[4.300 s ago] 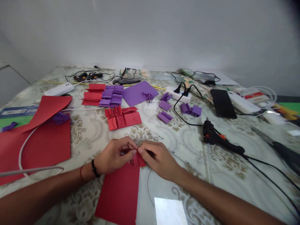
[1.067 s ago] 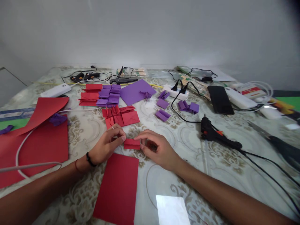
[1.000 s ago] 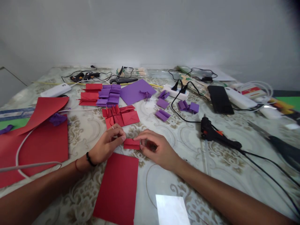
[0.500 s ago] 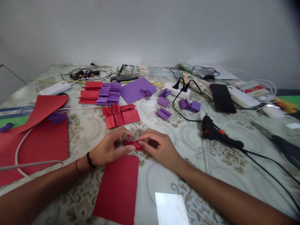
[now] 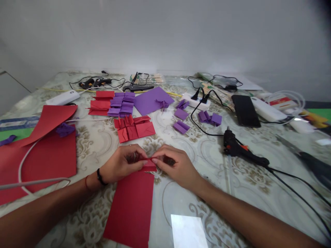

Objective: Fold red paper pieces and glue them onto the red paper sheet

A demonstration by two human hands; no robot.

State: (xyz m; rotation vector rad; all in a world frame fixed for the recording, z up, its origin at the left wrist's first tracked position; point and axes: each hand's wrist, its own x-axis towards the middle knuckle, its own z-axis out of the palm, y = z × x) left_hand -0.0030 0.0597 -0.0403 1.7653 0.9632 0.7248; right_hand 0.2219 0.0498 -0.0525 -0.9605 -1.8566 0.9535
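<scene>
Between my hands is a small folded piece of red paper [image 5: 149,166], partly covered by my fingers. My left hand [image 5: 126,162] pinches its left side, thumb against fingertips. On the right side, my right hand [image 5: 176,164] pinches the upper fold between thumb and index finger. Just below lies a flat red paper sheet [image 5: 130,210]. Beyond my hands sits a cluster of folded red paper pieces [image 5: 134,128]. Farther back, folded purple pieces [image 5: 121,104] rest beside more red ones [image 5: 99,103].
A black glue gun [image 5: 243,148] with its cable lies to the right, near scissors [image 5: 307,160] and a black phone [image 5: 245,110]. A white power strip [image 5: 193,101] holds plugs at the back. Large red sheets [image 5: 51,155] and a white cable [image 5: 19,168] occupy the left.
My left hand's fingers have closed from a looser, spread pose into a pinch on the folded red paper. More of the paper's front face now shows. My right hand keeps its pinch.
</scene>
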